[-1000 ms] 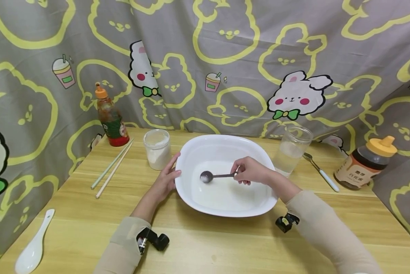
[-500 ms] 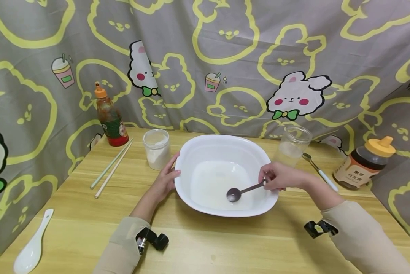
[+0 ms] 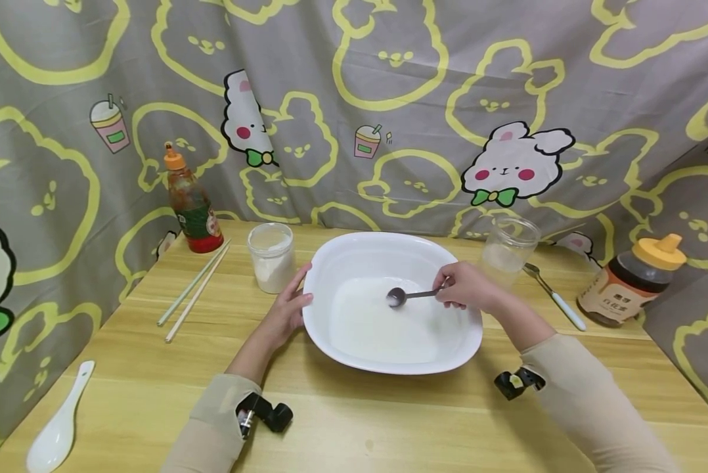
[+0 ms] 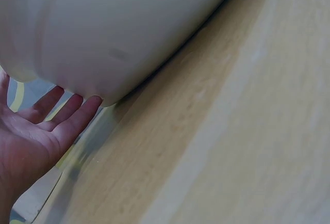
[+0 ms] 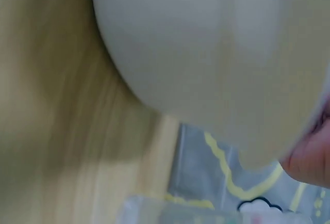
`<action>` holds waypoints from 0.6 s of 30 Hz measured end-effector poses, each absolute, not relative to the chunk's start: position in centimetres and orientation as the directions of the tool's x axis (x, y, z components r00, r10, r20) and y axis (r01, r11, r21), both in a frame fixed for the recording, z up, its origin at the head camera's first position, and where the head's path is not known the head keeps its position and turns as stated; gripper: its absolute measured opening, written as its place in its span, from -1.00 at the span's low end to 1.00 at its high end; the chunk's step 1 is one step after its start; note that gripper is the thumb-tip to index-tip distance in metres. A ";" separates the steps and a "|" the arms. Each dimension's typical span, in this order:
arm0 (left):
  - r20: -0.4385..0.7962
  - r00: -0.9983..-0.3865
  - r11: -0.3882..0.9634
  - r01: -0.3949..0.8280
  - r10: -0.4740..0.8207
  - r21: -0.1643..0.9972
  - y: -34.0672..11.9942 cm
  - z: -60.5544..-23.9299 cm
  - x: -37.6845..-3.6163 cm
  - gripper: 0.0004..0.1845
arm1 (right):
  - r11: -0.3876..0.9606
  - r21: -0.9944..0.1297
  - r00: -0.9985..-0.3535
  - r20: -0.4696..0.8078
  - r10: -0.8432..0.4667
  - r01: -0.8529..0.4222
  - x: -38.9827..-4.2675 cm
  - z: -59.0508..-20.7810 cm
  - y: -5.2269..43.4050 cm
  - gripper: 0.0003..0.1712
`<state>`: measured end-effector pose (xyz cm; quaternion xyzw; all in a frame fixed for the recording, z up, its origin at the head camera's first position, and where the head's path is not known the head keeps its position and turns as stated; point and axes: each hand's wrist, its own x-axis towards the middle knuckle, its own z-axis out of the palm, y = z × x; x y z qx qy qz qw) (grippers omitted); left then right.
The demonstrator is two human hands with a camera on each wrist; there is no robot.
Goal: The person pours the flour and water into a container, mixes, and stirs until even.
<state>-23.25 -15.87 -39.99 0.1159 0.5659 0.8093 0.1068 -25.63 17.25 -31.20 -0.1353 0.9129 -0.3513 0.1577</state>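
Note:
A white bowl (image 3: 336,341) sits mid-table with pale liquid in its bottom. My right hand (image 3: 463,286) pinches the handle of a dark metal spoon (image 3: 404,296) whose bowl end dips into the liquid near the middle. My left hand (image 3: 286,309) rests with straight fingers against the bowl's left outer wall. In the left wrist view the fingers (image 4: 62,118) lie along the bowl's underside (image 4: 118,28). The right wrist view is blurred; it shows the bowl's outer wall (image 5: 206,48) and a fingertip (image 5: 309,159).
A jar of white powder (image 3: 270,256), a sauce bottle (image 3: 192,205) and chopsticks (image 3: 193,289) stand left of the bowl. A white ceramic spoon (image 3: 55,430) lies at front left. A clear jar (image 3: 506,253), a white-handled spoon (image 3: 555,297) and a honey bottle (image 3: 632,281) are on the right.
My right hand has swept the spoon round inside the bowl: from centre-left, to the front right, now back to the middle. The left hand has stayed on the bowl's wall.

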 end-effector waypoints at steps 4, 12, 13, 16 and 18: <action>0.073 -0.950 -0.335 -0.034 0.302 0.942 -15.9 -40.0 -23.2 -0.27 | 0.662 -0.739 -0.886 -0.215 -0.411 -0.128 -25.3 -31.9 15.6 -0.88; 0.070 -0.954 -0.343 -0.037 0.293 0.939 -15.8 -40.1 -23.2 -0.27 | 0.580 -0.786 -0.738 -0.259 -0.624 -0.214 -23.1 -32.3 15.3 -0.91; 0.070 -0.953 -0.341 -0.036 0.293 0.939 -15.8 -40.1 -23.2 -0.27 | 0.577 -0.785 -0.720 -0.264 -0.641 -0.226 -22.9 -32.1 15.6 -0.92; 0.072 -0.953 -0.338 -0.033 0.293 0.941 -15.8 -40.1 -23.2 -0.28 | 0.576 -0.774 -0.688 -0.267 -0.674 -0.264 -22.3 -31.5 17.0 -0.92; 0.070 -0.953 -0.336 -0.034 0.293 0.941 -15.9 -40.2 -23.3 -0.29 | 0.583 -0.759 -0.685 -0.261 -0.680 -0.289 -22.1 -31.1 18.0 -0.90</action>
